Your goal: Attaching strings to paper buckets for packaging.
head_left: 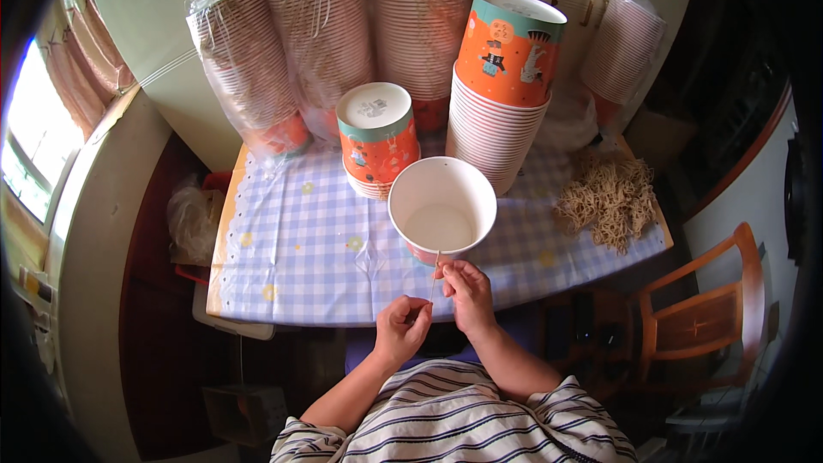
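Observation:
A white-lined paper bucket (441, 199) stands upright at the table's near edge, its mouth facing me. A thin beige cord (434, 281) runs from the bucket's near rim down to my hands. My left hand (403, 328) is closed, thumb and forefinger pinching the cord's lower part. Higher up, close to the bucket's wall, my right hand (465, 293) pinches the same cord with curled fingers. Whether the cord passes through a hole in the rim is too small to tell. To the right lies a tangled heap of similar beige cords (610, 201).
Behind the bucket stand a short stack of upside-down orange and green buckets (377, 139) and a taller stack (497, 111). Several bagged bucket stacks (321, 30) line the back. A checked blue cloth (296, 253) covers the table; a wooden chair (699, 321) stands at right.

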`<state>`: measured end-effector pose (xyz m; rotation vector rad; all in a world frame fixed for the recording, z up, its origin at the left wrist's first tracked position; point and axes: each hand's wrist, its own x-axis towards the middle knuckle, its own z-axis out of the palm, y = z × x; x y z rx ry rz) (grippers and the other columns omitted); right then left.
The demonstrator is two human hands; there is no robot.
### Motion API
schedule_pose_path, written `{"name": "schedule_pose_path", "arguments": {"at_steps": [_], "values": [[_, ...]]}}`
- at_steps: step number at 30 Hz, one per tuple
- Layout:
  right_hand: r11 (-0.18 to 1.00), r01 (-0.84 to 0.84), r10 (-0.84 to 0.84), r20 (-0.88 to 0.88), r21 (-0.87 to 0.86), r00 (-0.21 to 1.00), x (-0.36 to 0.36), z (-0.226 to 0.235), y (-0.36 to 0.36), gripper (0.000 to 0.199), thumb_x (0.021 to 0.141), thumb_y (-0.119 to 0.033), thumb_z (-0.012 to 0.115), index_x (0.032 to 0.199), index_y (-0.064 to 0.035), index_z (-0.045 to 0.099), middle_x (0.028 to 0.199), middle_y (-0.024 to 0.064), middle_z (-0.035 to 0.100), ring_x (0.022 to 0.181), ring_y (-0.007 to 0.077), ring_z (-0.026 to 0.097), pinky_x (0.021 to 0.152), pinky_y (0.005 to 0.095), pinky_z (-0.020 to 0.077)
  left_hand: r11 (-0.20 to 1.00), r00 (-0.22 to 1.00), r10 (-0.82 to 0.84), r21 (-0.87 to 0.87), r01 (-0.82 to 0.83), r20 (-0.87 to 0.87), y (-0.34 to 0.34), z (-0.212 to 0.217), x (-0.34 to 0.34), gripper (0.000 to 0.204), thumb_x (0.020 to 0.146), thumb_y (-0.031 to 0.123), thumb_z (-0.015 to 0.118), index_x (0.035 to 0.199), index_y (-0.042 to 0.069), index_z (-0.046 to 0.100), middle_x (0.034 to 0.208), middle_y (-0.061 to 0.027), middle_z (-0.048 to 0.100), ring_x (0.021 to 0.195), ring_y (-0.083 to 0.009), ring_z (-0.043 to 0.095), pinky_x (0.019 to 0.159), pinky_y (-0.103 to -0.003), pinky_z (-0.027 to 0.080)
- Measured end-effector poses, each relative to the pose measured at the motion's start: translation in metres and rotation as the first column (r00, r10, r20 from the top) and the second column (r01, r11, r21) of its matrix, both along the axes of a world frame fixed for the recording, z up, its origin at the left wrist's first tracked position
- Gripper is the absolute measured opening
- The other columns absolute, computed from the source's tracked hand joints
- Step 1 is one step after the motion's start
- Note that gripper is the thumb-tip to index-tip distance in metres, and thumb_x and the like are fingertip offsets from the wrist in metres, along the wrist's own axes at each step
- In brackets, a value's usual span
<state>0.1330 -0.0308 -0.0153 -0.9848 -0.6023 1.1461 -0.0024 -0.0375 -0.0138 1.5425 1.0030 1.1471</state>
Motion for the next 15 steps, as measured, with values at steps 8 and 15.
{"name": "schedule_pose_path", "arguments": {"at_steps": [8,15], "values": [[0.998,-0.063,0.062,-0.044,-0.022,0.997,-0.008,0.014,0.001,0.010,0.088,-0.013,0.060,0.093,-0.0044,0.064,0.085,0.0031,0.064,0.066,0.0055,0.045,0.063,0.0200,0.0382,1.000,0.999,0.009,-0.009,-0.009,-0.052,-0.001,0.000,-0.002,0.007,0.083,0.002,0.064,0.078,-0.001,0.061,0.063,-0.0007,0.056,0.056,-0.0031,0.049,0.050,-0.019,0.039],[0.998,-0.068,0.066,-0.114,-0.014,0.991,-0.010,0.009,0.001,0.010,0.088,-0.012,0.059,0.092,-0.0043,0.063,0.084,0.0026,0.062,0.066,0.0058,0.046,0.063,0.0200,0.0385,0.999,0.999,0.004,-0.045,-0.006,-0.043,-0.002,0.001,-0.003,0.006,0.082,0.003,0.065,0.078,-0.001,0.061,0.066,-0.0038,0.058,0.058,-0.0044,0.051,0.051,-0.020,0.041]]}}
